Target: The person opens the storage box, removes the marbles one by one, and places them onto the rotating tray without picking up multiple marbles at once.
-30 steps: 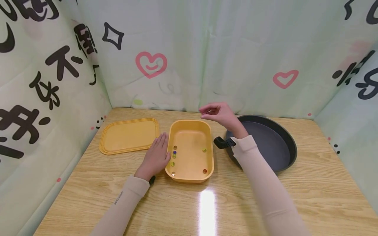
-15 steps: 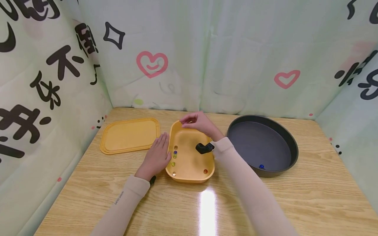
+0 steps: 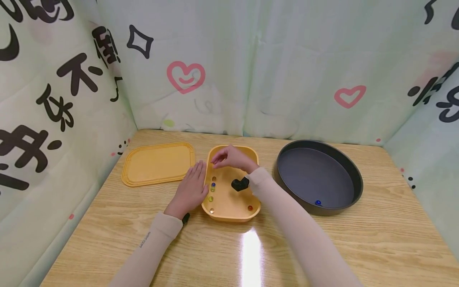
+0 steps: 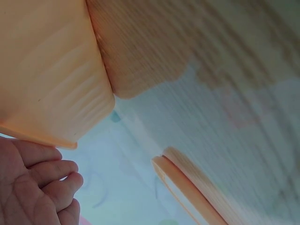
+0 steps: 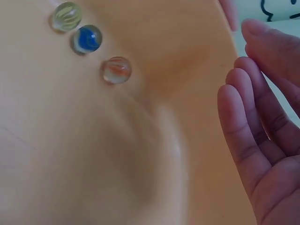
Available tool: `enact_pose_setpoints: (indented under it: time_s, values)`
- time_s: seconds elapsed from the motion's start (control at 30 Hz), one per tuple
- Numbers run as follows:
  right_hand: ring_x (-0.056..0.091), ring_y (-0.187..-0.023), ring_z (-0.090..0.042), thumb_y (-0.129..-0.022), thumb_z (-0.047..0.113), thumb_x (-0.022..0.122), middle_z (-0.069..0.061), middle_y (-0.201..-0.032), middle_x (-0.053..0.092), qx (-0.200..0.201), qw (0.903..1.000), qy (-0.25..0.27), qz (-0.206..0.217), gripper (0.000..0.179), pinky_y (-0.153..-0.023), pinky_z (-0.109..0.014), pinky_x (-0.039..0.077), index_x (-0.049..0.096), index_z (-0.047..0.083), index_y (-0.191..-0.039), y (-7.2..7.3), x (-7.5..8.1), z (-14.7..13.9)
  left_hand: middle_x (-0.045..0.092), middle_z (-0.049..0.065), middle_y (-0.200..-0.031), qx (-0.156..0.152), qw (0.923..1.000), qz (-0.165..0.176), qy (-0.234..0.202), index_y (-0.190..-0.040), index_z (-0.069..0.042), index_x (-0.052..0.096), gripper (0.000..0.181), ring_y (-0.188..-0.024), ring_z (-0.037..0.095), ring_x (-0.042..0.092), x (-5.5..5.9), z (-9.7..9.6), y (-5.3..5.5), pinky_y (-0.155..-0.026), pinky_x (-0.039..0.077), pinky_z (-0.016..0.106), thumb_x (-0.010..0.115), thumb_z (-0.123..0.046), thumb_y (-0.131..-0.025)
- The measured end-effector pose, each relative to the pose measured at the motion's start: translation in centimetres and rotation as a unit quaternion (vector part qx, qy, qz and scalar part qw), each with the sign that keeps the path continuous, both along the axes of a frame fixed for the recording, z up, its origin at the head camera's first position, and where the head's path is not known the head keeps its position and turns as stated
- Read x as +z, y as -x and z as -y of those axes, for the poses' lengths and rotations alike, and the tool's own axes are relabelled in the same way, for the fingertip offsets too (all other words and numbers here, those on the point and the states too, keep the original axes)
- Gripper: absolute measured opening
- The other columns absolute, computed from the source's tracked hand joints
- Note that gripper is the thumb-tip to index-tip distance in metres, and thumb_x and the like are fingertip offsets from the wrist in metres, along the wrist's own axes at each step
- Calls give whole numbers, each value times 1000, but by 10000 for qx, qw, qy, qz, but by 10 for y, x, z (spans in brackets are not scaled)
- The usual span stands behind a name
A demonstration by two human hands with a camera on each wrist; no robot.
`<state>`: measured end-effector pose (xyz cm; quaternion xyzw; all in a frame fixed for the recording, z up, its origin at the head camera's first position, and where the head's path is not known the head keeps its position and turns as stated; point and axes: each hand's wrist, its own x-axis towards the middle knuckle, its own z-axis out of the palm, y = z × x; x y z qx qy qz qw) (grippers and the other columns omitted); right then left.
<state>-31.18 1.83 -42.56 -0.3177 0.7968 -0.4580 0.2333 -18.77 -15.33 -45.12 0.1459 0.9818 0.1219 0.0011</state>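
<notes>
Over the far left part of a yellow plastic box (image 3: 233, 215) hovers my right hand (image 3: 233, 157), thumb and forefinger close together. In the right wrist view its fingers (image 5: 234, 112) are loosely bent, with nothing visible between them. Below lie several glass marbles along the box's left side, among them an orange one (image 5: 117, 70), a blue one (image 5: 87, 39) and a yellow-striped one (image 5: 66, 17). A red-orange marble (image 3: 250, 208) sits near the front right corner. My left hand (image 3: 190, 189) rests with straight fingers against the box's left rim.
A round dark pan (image 3: 315, 175) stands to the right, with a blue marble (image 3: 318, 203) near its front wall. The yellow lid (image 3: 157, 165) lies flat at the left. Patterned curtains (image 3: 294, 59) enclose the wooden table (image 3: 215, 255) at the back and sides.
My right hand has swung left from beside the pan to above the box, then lowered toward its left wall. The pan's blue marble, earlier behind the arm, now shows. My left hand stays put.
</notes>
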Motion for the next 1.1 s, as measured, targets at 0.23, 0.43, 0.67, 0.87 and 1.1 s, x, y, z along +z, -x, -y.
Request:
enact_pose_setpoints:
  time_s: [0.23, 0.43, 0.67, 0.87, 1.1]
  values:
    - [64, -73, -4, -79, 0, 70, -16, -93, 73, 320, 9981, -519, -88, 19, -75, -22, 56, 72, -4, -98, 3, -10, 5, 18, 20, -156, -18, 10000, -74, 56, -148, 6, 18, 63, -146, 31, 17, -1, 0, 1, -120, 15, 43, 40, -25, -97]
    - [65, -72, -6, -78, -1, 72, -18, -91, 73, 436, 9960, -765, -139, 20, -74, -22, 57, 72, -5, -97, 3, -16, 9, 19, 20, -155, 28, 9999, -98, 26, -147, 6, 18, 64, -146, 31, 17, 0, 0, 0, -120, 15, 44, 42, -25, -97]
    - [66, -71, -8, -76, -2, 73, -19, -90, 73, 621, 9934, -936, -234, 17, -72, -22, 57, 73, -6, -93, 0, -20, 13, 17, 19, -156, 61, 10000, -42, 55, -148, 5, 17, 65, -146, 30, 16, -1, -1, 0, -120, 14, 43, 42, -26, -97]
    - [62, -69, -6, -78, -3, 71, -16, -91, 73, 718, 9903, -1152, -294, 16, -71, -19, 55, 74, -3, -93, 0, -22, 16, 17, 19, -156, 80, 9999, -68, 8, -148, 5, 18, 64, -146, 30, 16, -2, 0, 0, -120, 15, 43, 42, -26, -97]
    - [59, -67, -6, -77, -2, 73, -12, -87, 74, 823, 9865, -1380, -330, 13, -68, -17, 53, 75, -1, -90, -1, -25, 17, 18, 19, -156, 63, 9999, -100, -16, -148, 5, 18, 64, -146, 30, 16, -5, 0, 2, -120, 15, 43, 42, -25, -97]
